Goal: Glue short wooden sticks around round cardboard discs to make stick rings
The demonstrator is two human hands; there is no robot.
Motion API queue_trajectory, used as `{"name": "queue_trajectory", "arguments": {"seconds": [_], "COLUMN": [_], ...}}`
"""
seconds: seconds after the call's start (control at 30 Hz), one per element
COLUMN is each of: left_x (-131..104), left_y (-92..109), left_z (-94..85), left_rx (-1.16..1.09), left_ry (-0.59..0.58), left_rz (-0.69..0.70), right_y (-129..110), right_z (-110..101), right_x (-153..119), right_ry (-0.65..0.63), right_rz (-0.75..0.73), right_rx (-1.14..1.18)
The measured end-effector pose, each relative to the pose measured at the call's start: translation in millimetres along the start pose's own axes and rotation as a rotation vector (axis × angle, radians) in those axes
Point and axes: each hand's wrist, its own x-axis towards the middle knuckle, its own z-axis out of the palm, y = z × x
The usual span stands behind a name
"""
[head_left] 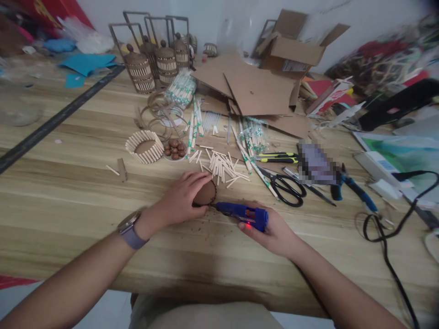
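My left hand (180,196) is closed round the side of a round brown cardboard disc (205,194), thumb on the near side and fingers on the far side. The disc's edge looks dark and ridged. In my right hand (274,230) is a blue glue gun (242,214) with a red light glowing on it. Its narrow tip meets the disc's right edge, near my left thumb; whether it touches cannot be told. Just beyond the disc lies a loose heap of short wooden sticks (221,167). A ring of upright sticks on a cardboard base (146,147) stands to the left.
Brown beads (174,149) fill a small dish. Scissors (288,188), a yellow-black cutter (277,158) and blue-handled pliers (358,189) lie right. Cardboard sheets (260,89), an open box (295,50) and finished stick lanterns (139,71) stand behind. A black strap (386,246) trails at right.
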Motion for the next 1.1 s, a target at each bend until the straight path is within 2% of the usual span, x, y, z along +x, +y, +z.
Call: {"name": "queue_trajectory", "arguments": {"seconds": [1.1], "left_x": [1.6], "left_y": [4.9], "left_z": [-5.6], "left_rx": [-0.075], "left_ry": [-0.009], "left_rz": [-0.051], "right_y": [2.8], "right_z": [3.6], "right_x": [-2.6], "right_ry": [0.016], "right_rz": [-0.031], "right_rx": [-0.067]}}
